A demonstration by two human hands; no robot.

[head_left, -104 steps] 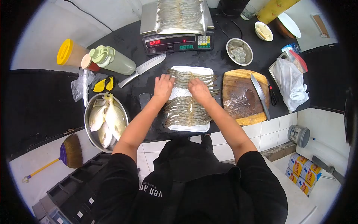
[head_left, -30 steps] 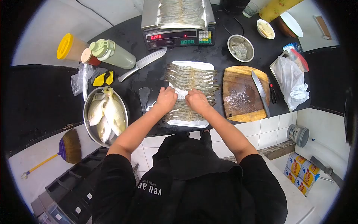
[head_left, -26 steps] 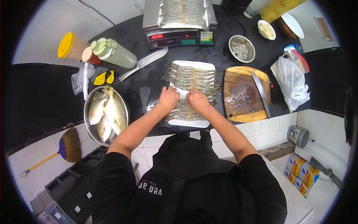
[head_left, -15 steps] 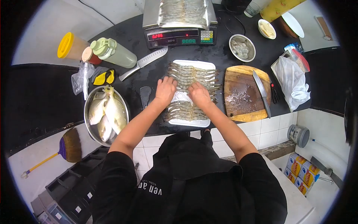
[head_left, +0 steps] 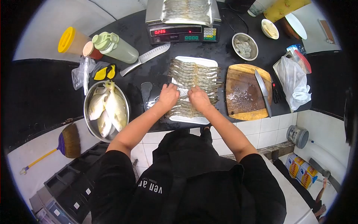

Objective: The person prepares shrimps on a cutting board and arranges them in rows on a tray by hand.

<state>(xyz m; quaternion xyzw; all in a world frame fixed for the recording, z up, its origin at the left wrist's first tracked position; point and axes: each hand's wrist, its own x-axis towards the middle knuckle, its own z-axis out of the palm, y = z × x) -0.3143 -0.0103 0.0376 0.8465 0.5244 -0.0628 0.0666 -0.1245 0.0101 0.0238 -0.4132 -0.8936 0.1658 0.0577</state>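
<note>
A white foam tray [head_left: 213,64] lies crosswise under rows of raw shrimp [head_left: 195,72], laid side by side in a far group and a near group. Bare tray shows in a narrow gap between them. My left hand [head_left: 169,95] is at the left ends of the shrimp, its fingers curled down on them. On the right side, my right hand [head_left: 199,98] has its fingers bent together over the shrimp beside the gap. Both hands partly hide the near group, so the exact grip is hard to see.
A scale [head_left: 182,33] bearing another shrimp tray stands behind. Left are a knife [head_left: 154,53], bottle [head_left: 121,48] and fish bowl [head_left: 86,123]. Right are a cutting board [head_left: 238,78] with a knife [head_left: 263,89] and a shrimp bowl [head_left: 255,48]. Another person's arm [head_left: 320,194] shows lower right.
Both hands have moved nearer to me along the tray, over the near group of shrimp. The view has shifted slightly. Another person has come into view at the lower right.
</note>
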